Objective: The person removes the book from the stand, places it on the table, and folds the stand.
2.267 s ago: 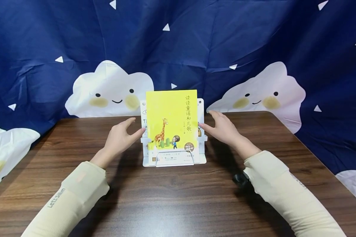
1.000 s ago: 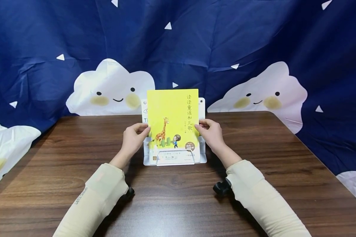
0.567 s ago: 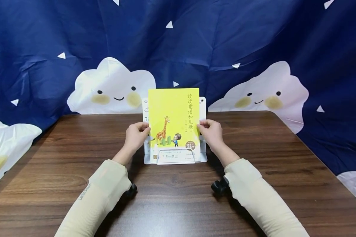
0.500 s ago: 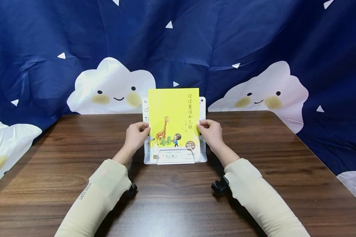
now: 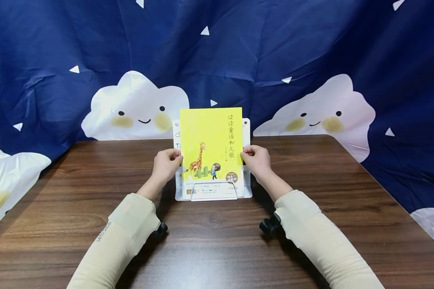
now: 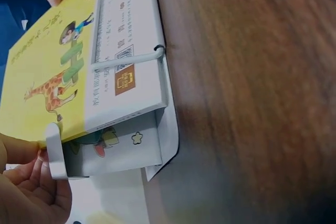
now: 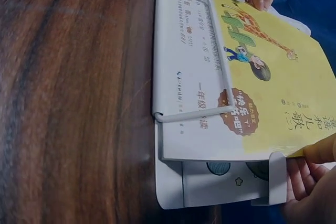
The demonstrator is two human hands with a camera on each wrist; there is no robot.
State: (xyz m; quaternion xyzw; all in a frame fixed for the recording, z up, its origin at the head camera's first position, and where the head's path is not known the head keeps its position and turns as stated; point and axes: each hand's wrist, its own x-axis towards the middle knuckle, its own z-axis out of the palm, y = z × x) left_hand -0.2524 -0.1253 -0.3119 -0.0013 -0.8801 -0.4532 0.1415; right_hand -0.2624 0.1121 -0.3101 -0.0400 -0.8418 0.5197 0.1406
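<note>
A yellow book [image 5: 211, 132] with a giraffe and a child on its cover stands upright on a white bookstand [image 5: 246, 192]. Across the lower cover runs the stand's white wire bar [image 7: 197, 114]. My left hand [image 5: 164, 165] pinches the book's left side edge, thumb in front. At the opposite edge, my right hand [image 5: 258, 163] pinches the book in the same way. In the left wrist view, a white side clip [image 6: 55, 150] of the stand sits beside the left fingers. Behind the book, the printed back panel of the stand is mostly hidden.
The stand rests on a dark wood table [image 5: 209, 241]. Behind the table hangs a blue curtain [image 5: 224, 52] with white clouds and triangles. A black wrist device [image 5: 270, 226] sticks out below the right cuff, and a similar one [image 5: 160, 230] below the left.
Both hands have come inward from beside the stand and taken hold of the book's side edges. In the latest half second the hands and the book look nearly still.
</note>
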